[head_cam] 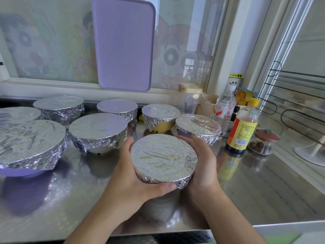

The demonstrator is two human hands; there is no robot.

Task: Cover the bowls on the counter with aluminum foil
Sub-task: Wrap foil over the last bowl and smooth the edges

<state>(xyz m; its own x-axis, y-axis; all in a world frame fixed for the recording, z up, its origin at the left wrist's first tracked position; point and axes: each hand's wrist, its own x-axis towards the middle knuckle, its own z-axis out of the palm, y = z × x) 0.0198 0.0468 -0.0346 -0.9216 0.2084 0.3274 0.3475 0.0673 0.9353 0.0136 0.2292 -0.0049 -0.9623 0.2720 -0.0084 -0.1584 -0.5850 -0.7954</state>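
Both hands are hugging one small foil-topped bowl [164, 158] near the front of the shiny counter [263, 191] — the left hand [133, 171] is curling under its side, the right hand [202, 161] is cupping the other. Seven more bowls behind, like the yellow bowl [161, 118], are wearing foil already — the job is looking almost finished.

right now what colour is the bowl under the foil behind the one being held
Yellow bowl, showing below its foil; seen in the head view.
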